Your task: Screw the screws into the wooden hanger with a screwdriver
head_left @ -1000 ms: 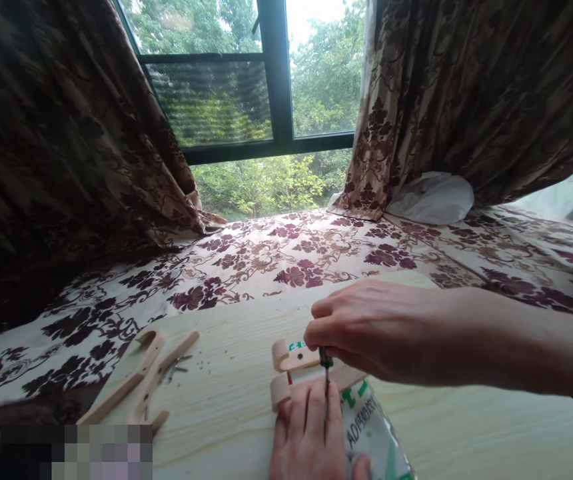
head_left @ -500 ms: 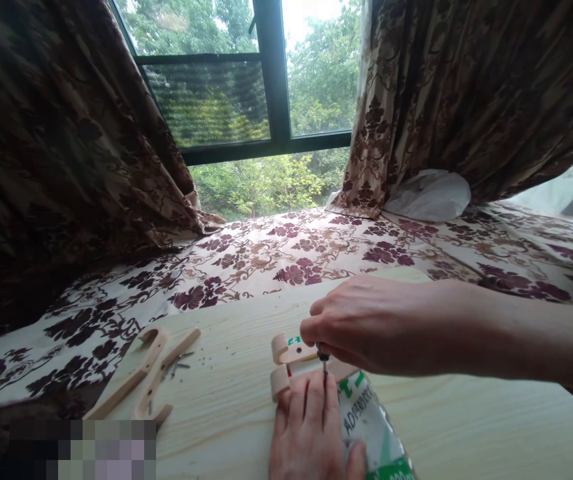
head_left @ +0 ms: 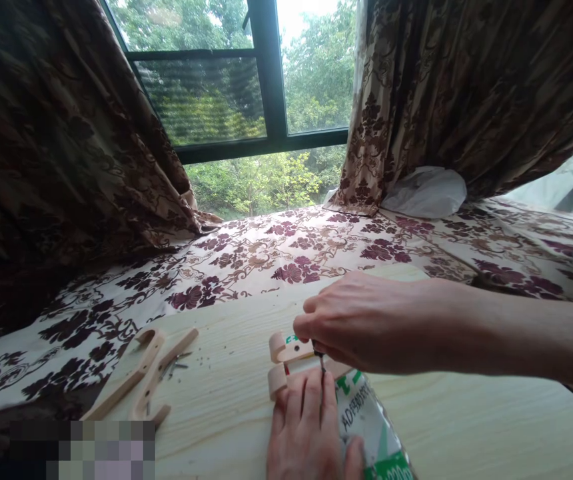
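My right hand (head_left: 361, 323) reaches in from the right and pinches a small dark screw (head_left: 319, 359) point down over a curved wooden hook piece (head_left: 286, 350). My left hand (head_left: 306, 430) lies flat at the bottom edge, pressing down a second hook piece (head_left: 277, 381) and the edge of a green and white printed bag (head_left: 369, 433). Everything rests on a pale wooden board (head_left: 466, 427).
Two more wooden hook pieces (head_left: 139, 377) lie at the board's left end beside a few loose screws (head_left: 176, 365). A floral cloth (head_left: 276, 257) covers the ledge behind. Patterned curtains (head_left: 51, 133) hang on both sides of a window (head_left: 246, 100). A white bag (head_left: 424, 192) sits at the back right.
The screw has gone lower, its shaft showing shorter under my right fingers. The view has drifted slightly; both hands stay in place.
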`<state>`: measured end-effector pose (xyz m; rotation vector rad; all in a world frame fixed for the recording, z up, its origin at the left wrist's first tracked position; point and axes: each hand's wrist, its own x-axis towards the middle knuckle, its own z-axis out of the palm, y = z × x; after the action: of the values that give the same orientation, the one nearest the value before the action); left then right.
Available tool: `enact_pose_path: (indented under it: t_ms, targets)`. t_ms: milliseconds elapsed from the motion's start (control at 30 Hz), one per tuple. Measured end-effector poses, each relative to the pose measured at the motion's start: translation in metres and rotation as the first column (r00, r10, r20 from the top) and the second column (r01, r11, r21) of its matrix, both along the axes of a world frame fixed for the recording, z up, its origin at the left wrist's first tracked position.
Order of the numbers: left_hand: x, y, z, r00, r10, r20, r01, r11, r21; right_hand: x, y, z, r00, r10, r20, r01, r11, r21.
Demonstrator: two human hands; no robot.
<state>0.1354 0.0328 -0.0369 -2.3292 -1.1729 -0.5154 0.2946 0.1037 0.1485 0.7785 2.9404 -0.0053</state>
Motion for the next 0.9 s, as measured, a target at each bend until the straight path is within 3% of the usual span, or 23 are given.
enact_pose_path:
  t_ms: [100, 233, 367, 567, 733, 900]
  targets:
    - [0.0002, -0.0007, -0.0006, 1.0, 0.013, 0.001, -0.013, 1.0, -0.004, -0.0007, 0.0016, -0.0043, 0.998, 0.053, -0.04, -0.054, 0.998, -0.016]
    - [-0.0001, -0.0022, -0.0006, 1.0, 0.008, 0.003, -0.008, 1.0, -0.004, -0.0017, 0.0024, -0.0106, 0.999, 0.012, -0.051, -0.013, 1.0, -0.023]
    - [0.0002, -0.0026, 0.0007, 1.0, 0.024, 0.011, -0.024, 0.999, -0.034, -0.0031, 0.0005, -0.0069, 0.999, -0.016, -0.028, 0.016, 1.0, -0.022]
    - [0.0013, -0.0032, 0.0009, 1.0, 0.02, 0.008, -0.02, 1.0, -0.012, -0.0048, 0.0006, -0.003, 0.998, 0.062, -0.02, -0.063, 0.997, -0.039]
    - [0.0019, -0.004, 0.002, 1.0, 0.03, 0.01, -0.03, 0.999, -0.037, -0.0046, 0.0006, -0.0099, 0.999, -0.033, -0.014, 0.033, 0.999, -0.03]
    - [0.0016, -0.0043, 0.0042, 0.999, 0.028, 0.015, -0.028, 0.998, -0.055, -0.004, 0.0004, -0.0033, 0.997, -0.07, 0.038, 0.07, 0.998, 0.004]
